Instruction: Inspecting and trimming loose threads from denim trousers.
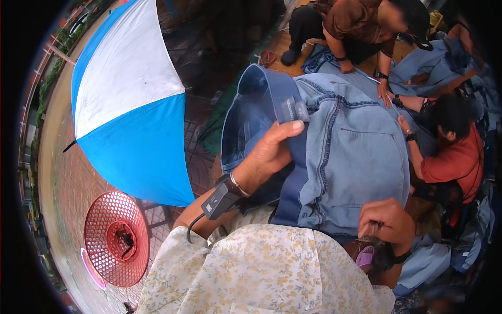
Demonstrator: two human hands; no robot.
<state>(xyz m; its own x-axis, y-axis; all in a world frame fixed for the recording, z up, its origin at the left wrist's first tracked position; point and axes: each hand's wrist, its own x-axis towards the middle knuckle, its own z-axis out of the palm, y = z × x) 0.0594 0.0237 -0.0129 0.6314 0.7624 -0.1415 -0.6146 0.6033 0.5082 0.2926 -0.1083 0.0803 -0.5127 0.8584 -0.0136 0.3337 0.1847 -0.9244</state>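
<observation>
The single head view is looking steeply down from the person's head, its wide fisheye lens bending straight lines toward a dark round rim. It is sitting very near the work: the floral-print chest is filling the lower edge, and the left hand (266,157) and right hand (386,222) are coming up from below around a light blue denim garment (355,152) at the middle. The lens is facing forward and downward, so the paved ground is showing at left with a blue and white umbrella (130,99) and a red basket (116,239), while other people are appearing along the upper right rim.
</observation>
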